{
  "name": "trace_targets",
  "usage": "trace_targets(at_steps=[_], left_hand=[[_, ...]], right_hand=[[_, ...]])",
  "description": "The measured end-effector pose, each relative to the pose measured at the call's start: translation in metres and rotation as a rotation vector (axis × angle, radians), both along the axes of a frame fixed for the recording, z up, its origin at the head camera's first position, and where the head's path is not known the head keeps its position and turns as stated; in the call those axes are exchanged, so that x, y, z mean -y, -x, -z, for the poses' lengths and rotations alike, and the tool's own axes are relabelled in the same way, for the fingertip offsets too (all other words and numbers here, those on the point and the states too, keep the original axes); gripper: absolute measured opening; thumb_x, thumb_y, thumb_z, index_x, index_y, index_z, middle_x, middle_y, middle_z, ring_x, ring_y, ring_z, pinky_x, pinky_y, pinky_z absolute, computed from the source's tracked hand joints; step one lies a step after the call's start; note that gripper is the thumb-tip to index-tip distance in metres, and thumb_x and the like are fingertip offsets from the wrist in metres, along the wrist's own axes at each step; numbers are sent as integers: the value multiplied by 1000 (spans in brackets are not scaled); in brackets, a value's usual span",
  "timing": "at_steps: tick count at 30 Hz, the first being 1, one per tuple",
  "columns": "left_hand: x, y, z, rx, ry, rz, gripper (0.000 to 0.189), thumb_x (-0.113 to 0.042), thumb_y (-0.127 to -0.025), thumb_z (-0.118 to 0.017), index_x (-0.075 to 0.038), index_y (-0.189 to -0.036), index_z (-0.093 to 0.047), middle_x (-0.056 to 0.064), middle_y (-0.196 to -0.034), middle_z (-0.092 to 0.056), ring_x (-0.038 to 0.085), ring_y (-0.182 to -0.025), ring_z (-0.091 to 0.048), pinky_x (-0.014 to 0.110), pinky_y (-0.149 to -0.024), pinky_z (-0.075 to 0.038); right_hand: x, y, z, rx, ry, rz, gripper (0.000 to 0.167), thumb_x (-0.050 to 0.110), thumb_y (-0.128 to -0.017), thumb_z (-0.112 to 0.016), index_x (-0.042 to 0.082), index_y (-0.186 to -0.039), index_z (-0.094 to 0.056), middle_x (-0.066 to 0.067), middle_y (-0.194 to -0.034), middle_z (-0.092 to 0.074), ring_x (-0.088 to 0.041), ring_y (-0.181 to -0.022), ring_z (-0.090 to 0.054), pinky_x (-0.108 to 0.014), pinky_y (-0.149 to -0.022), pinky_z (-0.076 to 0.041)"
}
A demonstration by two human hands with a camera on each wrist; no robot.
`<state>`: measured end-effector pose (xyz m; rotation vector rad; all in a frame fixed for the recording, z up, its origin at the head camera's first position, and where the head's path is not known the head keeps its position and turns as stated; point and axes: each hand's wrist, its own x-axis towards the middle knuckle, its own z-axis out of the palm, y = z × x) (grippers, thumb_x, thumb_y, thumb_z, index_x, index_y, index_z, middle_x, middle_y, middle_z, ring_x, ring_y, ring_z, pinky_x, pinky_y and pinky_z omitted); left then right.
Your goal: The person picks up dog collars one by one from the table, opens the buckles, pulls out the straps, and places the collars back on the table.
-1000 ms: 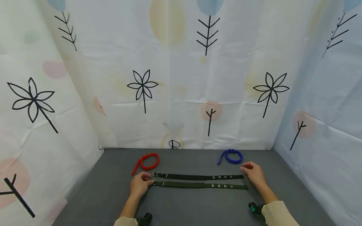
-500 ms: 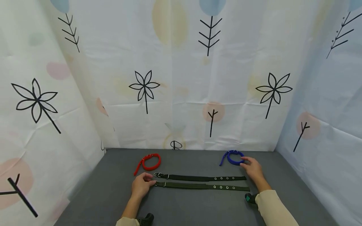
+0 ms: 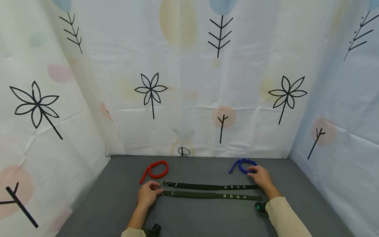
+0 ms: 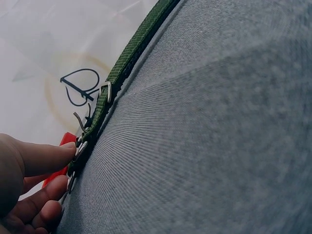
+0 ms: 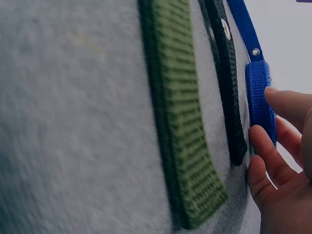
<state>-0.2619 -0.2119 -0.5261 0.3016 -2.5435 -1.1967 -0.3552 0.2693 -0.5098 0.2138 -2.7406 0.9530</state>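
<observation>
Pinching the buckle end of the green webbing collar [image 3: 198, 194], the left hand [image 3: 147, 196] has its grip closed there, the thumb pressed against the metal hardware in the left wrist view and the fingers curled just below. The collar lies stretched out on the grey tabletop [image 3: 189, 217], its eyelets toward the right.

The right hand [image 3: 262, 177] has reached over the far ends of the straight collars to the blue coiled collar [image 5: 260, 100], near the back right. Its grip is closed on the coil's near right side — thumb against the upper edge, fingers bent at the lower part — while the coil's loose strap trails off to the left.

Between the hands, the black webbing collar [image 3: 198, 186] runs straight behind the green one, nearly parallel and just apart from it, its buckle also at the left. Farther back on the left, the red coiled collar [image 3: 157, 177] lies near the left hand, its loose end pointing toward the near left. Behind everything hangs a pale backdrop [image 3: 192, 82] printed with plants and coloured blobs — it meets the tabletop's rear edge.
</observation>
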Motion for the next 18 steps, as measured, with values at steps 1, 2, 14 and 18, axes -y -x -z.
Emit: trace_targets(at_steps=[1,2,14,18], left_hand=[[0,0,0,1,1,0,20,-13,-73,-84,-9,-86,-70,-2,-76,-61,17,-70,-53,36,-66,-40],[0,0,0,1,3,0,20,-13,-73,-84,-9,-86,-70,-2,-76,-61,17,-70,-53,36,-66,-40],[0,-1,-1,5,5,0,21,-14,-73,-85,-9,-87,-70,-1,-76,-61,18,-70,-54,36,-67,-40],[0,-1,1,5,11,-3,21,-14,-73,-85,-9,-87,-70,-1,-77,-61,18,-71,-54,36,-67,-40]], right_hand=[[1,-1,0,-4,-4,-2,17,6,-85,-71,-2,-100,-71,-23,-102,-63,-46,-101,-56,-56,-88,-41],[2,-1,0,-8,-4,-3,16,6,-84,-72,-2,-98,-71,-22,-100,-63,-46,-101,-56,-56,-88,-41],[11,-11,-1,-9,-24,13,8,7,-84,-73,1,-90,-73,-16,-94,-65,-42,-96,-59,-54,-85,-43],[15,-16,-1,-32,-27,2,8,7,-84,-73,2,-90,-73,-15,-93,-66,-40,-95,-60,-53,-84,-43]])
